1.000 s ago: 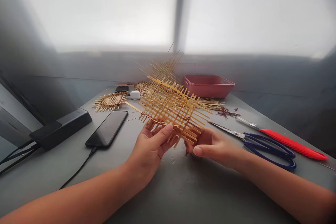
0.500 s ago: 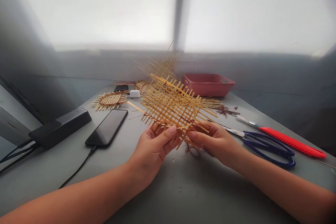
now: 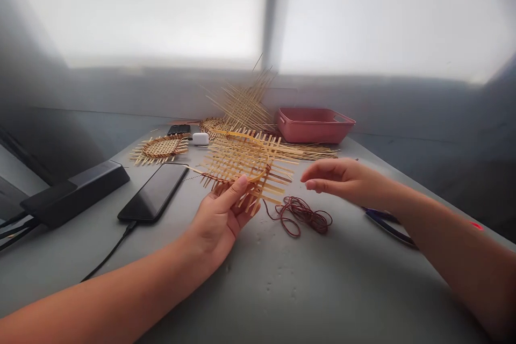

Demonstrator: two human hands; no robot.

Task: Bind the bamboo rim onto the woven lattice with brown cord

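My left hand [image 3: 221, 215] grips the near edge of a woven bamboo mat [image 3: 237, 158], thumb on top and fingers beneath. A thin curved bamboo strip [image 3: 264, 145] lies on the weave as a ring, bound on with brown cord along part of its near side. Loose strip ends stick out all round. From under the mat a strand runs to a tangled coil of brown cord [image 3: 308, 215] on the table. Away to the right, my right hand [image 3: 342, 177] is off the mat, fingers loosely bent, thumb apart, nothing visible in them.
Scissors [image 3: 387, 226] and a red handle [image 3: 476, 226] are mostly hidden behind my right forearm. A phone [image 3: 155, 193] on a cable and a black power brick [image 3: 80, 188] lie left. Behind are another woven piece [image 3: 163, 146], a white case [image 3: 200, 139], bamboo strips [image 3: 314, 150] and a pink basket [image 3: 316, 125].
My right hand has let go of the mat and moved right and up, now covering much of the scissors. The mat has tipped lower in my left hand, and the cord coil shows.
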